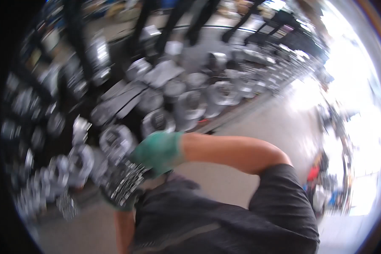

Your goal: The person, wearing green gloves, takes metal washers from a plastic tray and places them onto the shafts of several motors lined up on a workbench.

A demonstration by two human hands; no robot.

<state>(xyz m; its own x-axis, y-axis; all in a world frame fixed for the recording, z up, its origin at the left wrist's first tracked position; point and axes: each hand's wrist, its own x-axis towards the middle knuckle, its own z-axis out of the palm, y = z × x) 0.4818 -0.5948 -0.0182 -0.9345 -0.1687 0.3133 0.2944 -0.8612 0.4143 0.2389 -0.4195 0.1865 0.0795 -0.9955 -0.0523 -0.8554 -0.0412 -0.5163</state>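
Observation:
Motion blur smears the whole picture. In front of my body, to the left, a dark piece (pixel 125 182) with rows of white glints or marks sits between my hands; its exact kind is not clear. My right hand (pixel 158 151), in a green work glove, reaches across from the right and closes on its upper side. Below it, my left hand (pixel 125 203), also gloved, grips the lower side, mostly hidden by the piece. Just beyond my hands stand round silvery metal parts (pixel 116 140) with ring-shaped ends.
Long rows of similar shiny metal parts (pixel 223 93) fill a dark rack or bench (pixel 224 120) along the left and far side. Dark posts (pixel 167 29) rise behind them. Pale floor (pixel 275 120) lies to the right, with a red object (pixel 313 172) among blurred items.

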